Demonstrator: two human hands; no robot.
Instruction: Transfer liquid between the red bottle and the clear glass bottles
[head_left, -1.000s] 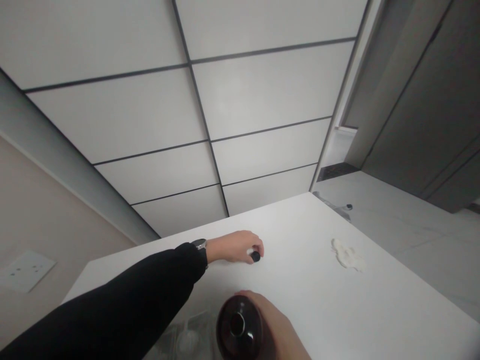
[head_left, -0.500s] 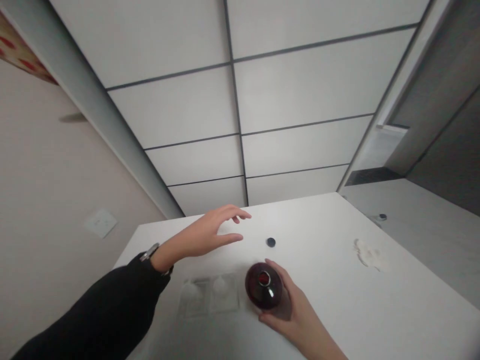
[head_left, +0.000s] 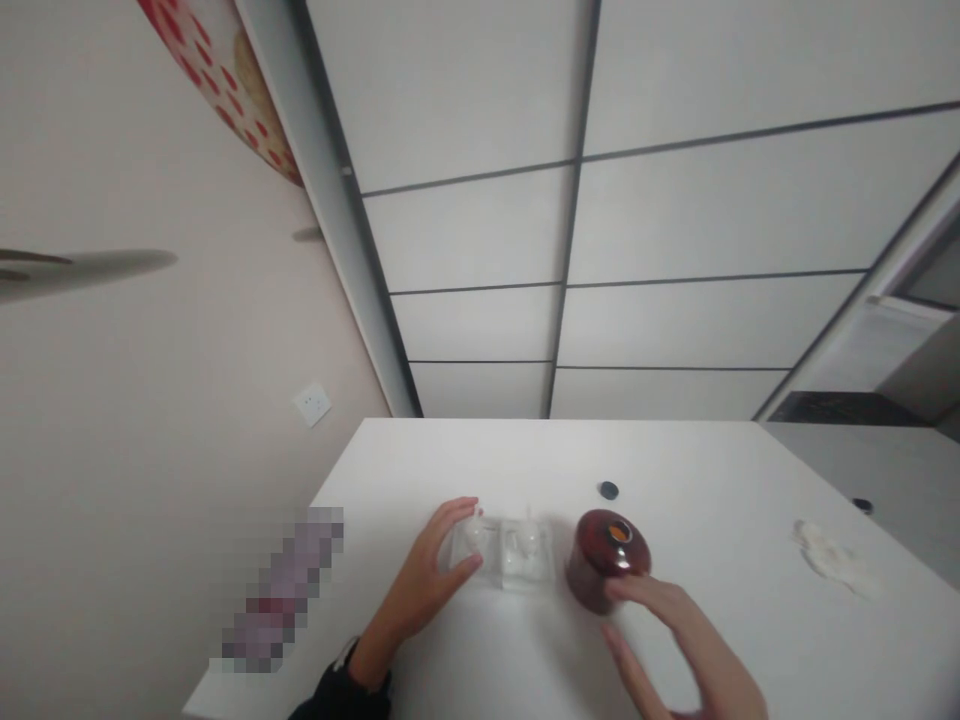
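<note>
My left hand (head_left: 429, 575) is at the left end of a clear two-compartment container (head_left: 527, 575). Its thumb and fingers are apart around that end, and I see no firm grip. Pale rounded pieces show at each compartment, too faint to name. Just right of the container stands a dark red, glossy round bottle (head_left: 592, 575) with an uncapped neck. My right hand (head_left: 686, 640) is open at its near right side. One finger overlaps the bottle's lower edge while the thumb is apart from it; contact is unclear.
A small black cap (head_left: 609, 491) lies behind the bottle. Crumpled white tissue (head_left: 832, 558) is on the white table (head_left: 697, 470) at the right. A pixelated patch (head_left: 285, 595) covers something at the left edge. Paneled doors (head_left: 480, 320) rise behind.
My left hand has come down to the container's left end. My right hand has loosened from around the bottle and drawn nearer to me. The view has swung left.
</note>
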